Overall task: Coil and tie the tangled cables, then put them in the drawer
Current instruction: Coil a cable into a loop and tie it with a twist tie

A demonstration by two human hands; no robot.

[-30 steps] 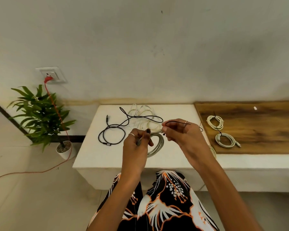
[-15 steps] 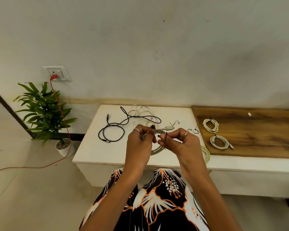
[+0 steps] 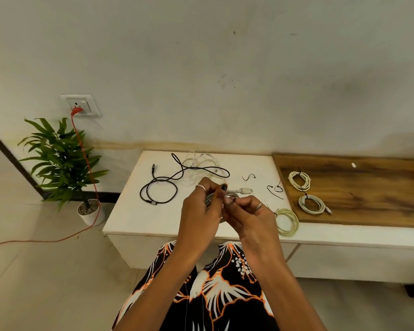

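My left hand (image 3: 201, 211) grips a coiled grey-white cable (image 3: 209, 199) above the white bench (image 3: 129, 216); its white plug (image 3: 245, 191) sticks out to the right. My right hand (image 3: 251, 213) pinches a thin black twist tie (image 3: 232, 201) against the coil. A loose black cable (image 3: 161, 185) and a tangled white cable (image 3: 198, 163) lie at the bench's back left. Two tied white coils (image 3: 299, 180) (image 3: 312, 204) rest on the wooden top (image 3: 368, 194). A pale yellow-white coil (image 3: 287, 222) lies just right of my right hand.
Two loose black ties (image 3: 248, 176) (image 3: 275, 190) lie on the bench right of my hands. A potted plant (image 3: 60, 163) stands on the floor at left, with an orange cord (image 3: 89, 173) running from a wall socket (image 3: 80, 105) down across the floor.
Both hands came closer together and lower. The right hand brought the black tie from above the bench to the coil held by the left hand.
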